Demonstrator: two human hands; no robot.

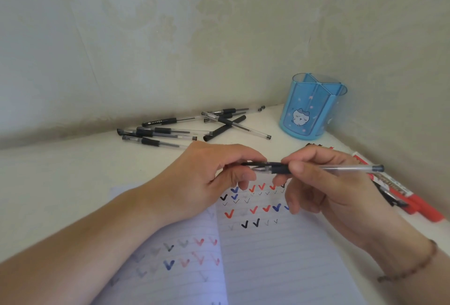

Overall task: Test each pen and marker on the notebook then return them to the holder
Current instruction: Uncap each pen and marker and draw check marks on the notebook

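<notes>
- I see a clear-barrelled gel pen with a black rubber grip (316, 169) held level above the open lined notebook (280, 251), its black end plug pointing right.
- My right hand (323, 183) pinches the pen at the black grip, thumb and forefinger curled round it.
- My left hand (214, 173) closes its fingertips on the pen's black cap (253, 164) at the tip end; whether the cap is fully seated I cannot tell.
- The notebook pages carry rows of tick marks in red, blue, black and faint grey.
- The translucent blue plastic pen holder with a cartoon cat (311, 107) stands upright in the corner of the white table (60, 178), well apart from the hands; no pens show inside it.
- A loose heap of black-grip pens (190, 127) lies near the wall; I count about nine, though they overlap.
- At the right edge lie red markers (414, 207), two at least, partly hidden behind my right hand.
- One beaded bracelet (414, 265) circles my right wrist.
</notes>
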